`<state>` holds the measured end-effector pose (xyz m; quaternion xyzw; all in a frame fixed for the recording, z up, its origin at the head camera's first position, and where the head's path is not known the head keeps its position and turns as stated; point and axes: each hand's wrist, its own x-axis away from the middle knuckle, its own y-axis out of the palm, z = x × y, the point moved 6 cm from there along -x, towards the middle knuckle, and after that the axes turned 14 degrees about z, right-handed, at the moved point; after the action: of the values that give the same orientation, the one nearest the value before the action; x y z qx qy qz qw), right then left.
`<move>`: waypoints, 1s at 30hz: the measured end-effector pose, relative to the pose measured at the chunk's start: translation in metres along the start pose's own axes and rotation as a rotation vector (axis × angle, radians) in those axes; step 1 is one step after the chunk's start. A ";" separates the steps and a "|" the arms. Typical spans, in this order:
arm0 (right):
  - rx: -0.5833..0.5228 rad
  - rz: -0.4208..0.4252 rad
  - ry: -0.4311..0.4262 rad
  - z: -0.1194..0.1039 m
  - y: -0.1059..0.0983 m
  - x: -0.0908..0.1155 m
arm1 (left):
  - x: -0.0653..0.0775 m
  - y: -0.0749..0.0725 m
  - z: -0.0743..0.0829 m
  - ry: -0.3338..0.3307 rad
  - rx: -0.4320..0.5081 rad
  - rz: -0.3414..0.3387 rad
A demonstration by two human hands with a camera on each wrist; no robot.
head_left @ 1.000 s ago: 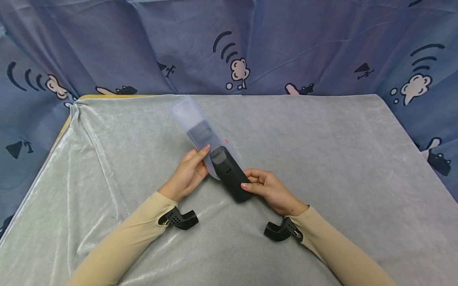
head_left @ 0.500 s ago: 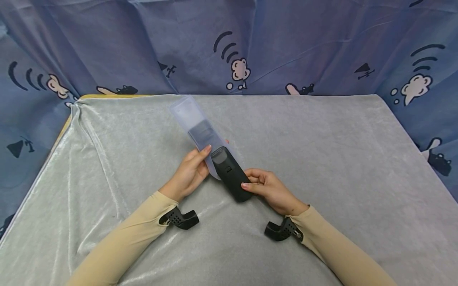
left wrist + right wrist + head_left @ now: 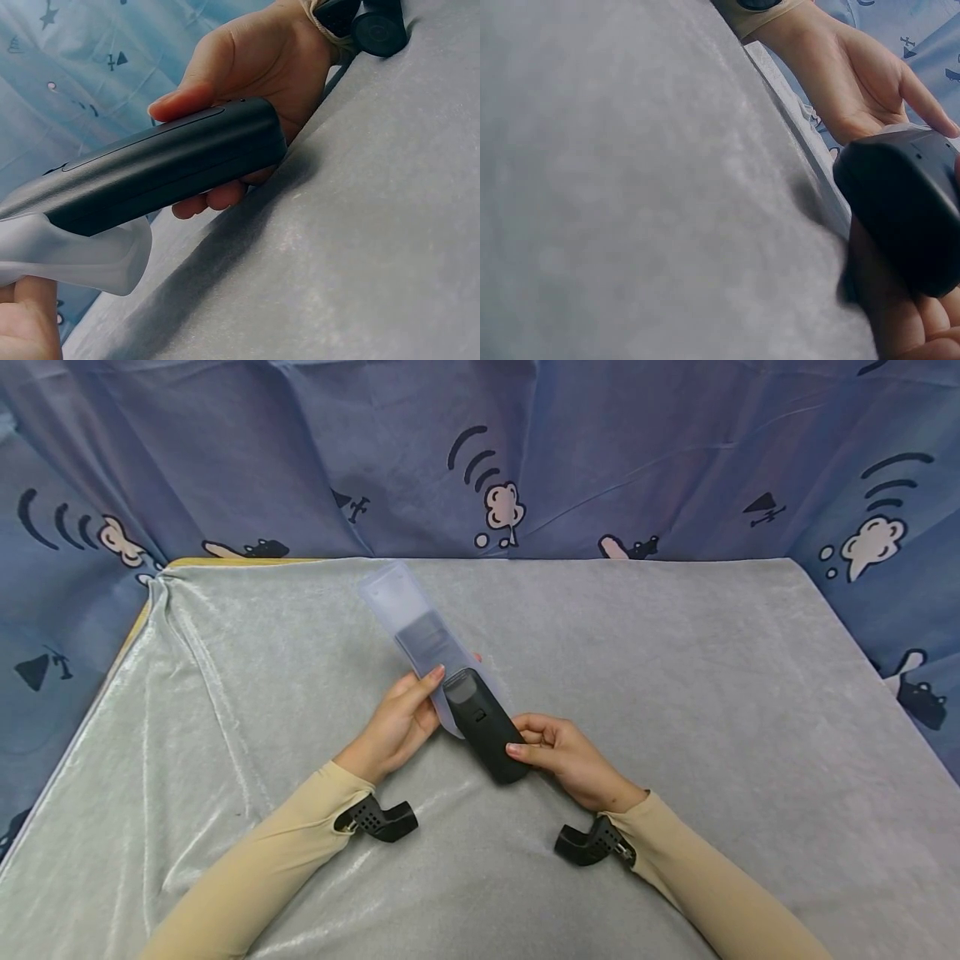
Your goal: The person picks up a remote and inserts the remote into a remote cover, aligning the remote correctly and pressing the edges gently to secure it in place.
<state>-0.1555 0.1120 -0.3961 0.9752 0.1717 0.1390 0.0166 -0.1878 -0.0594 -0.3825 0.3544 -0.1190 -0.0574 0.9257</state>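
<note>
My left hand (image 3: pixel 396 722) grips a translucent plastic case (image 3: pixel 396 597), thumb on its near side and a fingertip showing past its far edge. Through the upper half of the case shows a dark rectangular item (image 3: pixel 426 637), its kind unclear. My right hand (image 3: pixel 576 760) pinches the lower end of a black device shaped like a hair clipper (image 3: pixel 486 727), with a slanted head and a small switch. The clipper's head end lies over the lower part of the case; in the left wrist view its body (image 3: pixel 172 165) sticks out beyond the rounded case end (image 3: pixel 112 259).
A grey velvety cloth (image 3: pixel 712 693) covers the table, with folds on the left. Blue patterned curtains (image 3: pixel 615 452) hang behind and at both sides. Black wrist mounts (image 3: pixel 386 821) stick out from both beige sleeves (image 3: pixel 262 852).
The case and the head end of the hair clipper have shifted very slightly to the right with my left hand. Both grips stay the same.
</note>
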 end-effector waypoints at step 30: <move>0.002 -0.011 -0.015 0.003 -0.001 -0.002 | 0.000 0.000 -0.001 -0.008 -0.002 -0.020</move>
<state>-0.1564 0.1121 -0.3991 0.9752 0.1769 0.1315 0.0178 -0.1875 -0.0587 -0.3827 0.3543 -0.1192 -0.0682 0.9250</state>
